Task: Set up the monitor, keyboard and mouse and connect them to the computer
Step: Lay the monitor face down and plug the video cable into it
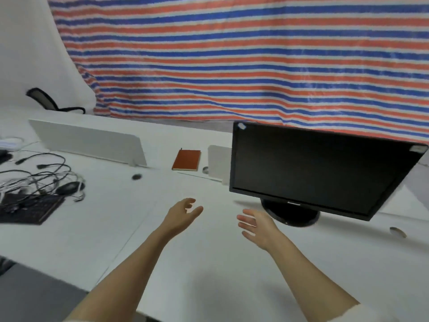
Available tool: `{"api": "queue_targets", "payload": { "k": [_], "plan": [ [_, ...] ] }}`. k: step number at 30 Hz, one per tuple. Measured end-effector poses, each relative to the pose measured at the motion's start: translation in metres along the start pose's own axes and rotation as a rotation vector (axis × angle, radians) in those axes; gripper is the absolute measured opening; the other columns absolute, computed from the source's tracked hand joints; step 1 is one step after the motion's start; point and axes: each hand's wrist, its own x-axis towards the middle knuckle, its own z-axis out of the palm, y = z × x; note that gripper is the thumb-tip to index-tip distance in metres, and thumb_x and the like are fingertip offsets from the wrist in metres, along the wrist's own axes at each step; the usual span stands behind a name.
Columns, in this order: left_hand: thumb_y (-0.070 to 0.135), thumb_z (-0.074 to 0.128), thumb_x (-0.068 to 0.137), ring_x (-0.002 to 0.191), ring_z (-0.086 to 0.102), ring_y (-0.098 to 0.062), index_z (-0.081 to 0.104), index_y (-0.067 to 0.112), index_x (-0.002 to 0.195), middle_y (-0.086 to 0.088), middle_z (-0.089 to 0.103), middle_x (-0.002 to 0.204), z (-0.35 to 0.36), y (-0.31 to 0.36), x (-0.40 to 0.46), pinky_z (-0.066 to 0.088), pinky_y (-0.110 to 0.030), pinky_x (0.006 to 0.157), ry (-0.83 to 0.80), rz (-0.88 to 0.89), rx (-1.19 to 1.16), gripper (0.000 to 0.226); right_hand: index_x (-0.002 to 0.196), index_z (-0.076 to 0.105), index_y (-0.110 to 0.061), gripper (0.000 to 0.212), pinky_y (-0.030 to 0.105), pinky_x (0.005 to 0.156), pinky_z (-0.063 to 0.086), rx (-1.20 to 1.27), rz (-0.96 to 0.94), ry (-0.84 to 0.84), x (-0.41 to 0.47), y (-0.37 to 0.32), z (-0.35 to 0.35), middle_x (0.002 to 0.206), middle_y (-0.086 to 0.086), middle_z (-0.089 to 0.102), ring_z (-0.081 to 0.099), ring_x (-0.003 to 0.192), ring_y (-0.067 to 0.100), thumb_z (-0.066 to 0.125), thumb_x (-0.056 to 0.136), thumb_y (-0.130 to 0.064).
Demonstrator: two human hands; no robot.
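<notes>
Your black monitor [318, 169] stands upright on its round base, screen dark. Far left, the black keyboard [30, 209] and mouse [66, 188] lie among tangled cables [41, 175].

White surface [209, 263], made of panels with visible seams. Right side: black monitor [320, 170], screen dark, standing on its round black base [290, 214]. Far left: black keyboard [30, 209] at the edge of view, a tangle of black and white cables [44, 173] lying on and beside it, and a black mouse [66, 188] just beside the keyboard's far corner. Middle back: red-brown notebook [186, 160] lying flat, closed. Low white divider panels [92, 142] stand on the surface behind the cables and behind the monitor. A small dark round item [137, 176] sits near the left divider; blurred, cannot identify.
</notes>
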Motion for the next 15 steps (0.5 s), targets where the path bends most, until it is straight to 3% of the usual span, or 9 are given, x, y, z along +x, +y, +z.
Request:
{"api": "queue_targets", "payload": {
  "k": [6,10,15],
  "plan": [
    [0.039,0.052,0.092,0.121,0.049,-0.019,0.044,0.02,0.136,-0.003,0.051,0.134,-0.158,-0.074,-0.063,0.04,-0.034,0.099,0.272,0.0,0.398,0.048,0.106,0.061,-0.013,0.02,0.034,0.088,0.046,-0.519,-0.16,-0.294,-0.035,0.027,0.172,0.099,0.005,0.068,0.061,0.09,0.02,0.051,0.094,-0.025],
    [0.041,0.05,0.092,0.125,0.045,-0.02,0.043,0.021,0.137,-0.002,0.048,0.136,-0.274,-0.15,-0.102,0.039,-0.038,0.101,0.39,-0.099,0.529,0.05,0.11,0.057,-0.009,0.022,0.018,0.066,0.041,-0.786,-0.346,-0.461,-0.045,0.056,0.32,0.1,0.004,0.062,0.055,0.079,0.009,0.044,0.097,-0.022],
    [0.04,0.049,0.092,0.123,0.047,-0.021,0.043,0.019,0.137,-0.004,0.048,0.136,-0.414,-0.237,-0.145,0.04,-0.04,0.101,0.481,-0.226,0.547,0.049,0.115,0.057,-0.002,0.031,0.031,0.083,0.043,-1.031,-0.494,-0.648,-0.055,0.092,0.488,0.109,0.009,0.06,0.05,0.088,0.017,0.043,0.096,-0.023]
  ]
}}
